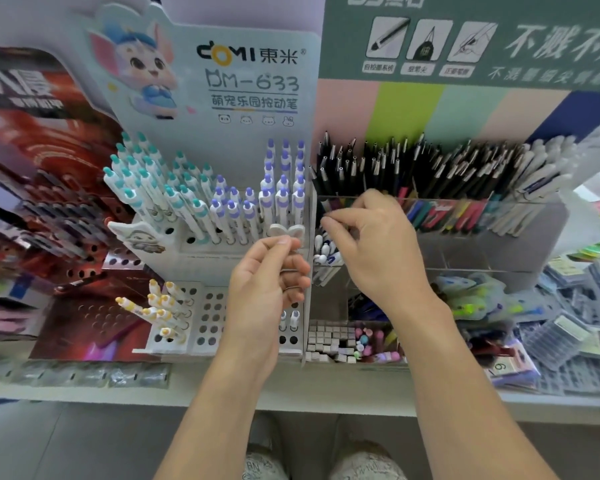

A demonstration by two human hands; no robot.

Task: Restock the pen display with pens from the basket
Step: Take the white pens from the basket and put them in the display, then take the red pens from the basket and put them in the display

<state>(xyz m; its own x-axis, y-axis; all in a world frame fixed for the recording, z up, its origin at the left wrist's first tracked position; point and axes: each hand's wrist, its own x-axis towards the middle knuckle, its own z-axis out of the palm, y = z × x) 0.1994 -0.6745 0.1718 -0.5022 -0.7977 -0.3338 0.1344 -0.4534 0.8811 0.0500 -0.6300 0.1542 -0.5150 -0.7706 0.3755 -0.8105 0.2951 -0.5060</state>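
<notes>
The white tiered pen display point(187, 242) stands in the middle, with teal-capped pens point(142, 181) at its left and purple-capped pens point(281, 195) at its right. Yellow-capped pens point(160, 306) fill part of its lower tier, where many holes are bare. My left hand point(269, 278) is in front of the display's right edge; its curled fingers and thumb grip a few white pens whose metal clips show between the fingers. My right hand point(371, 244) hovers just right of it, thumb and fingertips pinched together, with nothing visible between them. No basket is in view.
A clear acrylic box point(465, 216) of black and coloured pens stands to the right, with white-and-blue pens point(324, 252) in a compartment under my right hand. A red display point(66, 202) is on the left. Small erasers point(329, 337) and packets lie on the shelf.
</notes>
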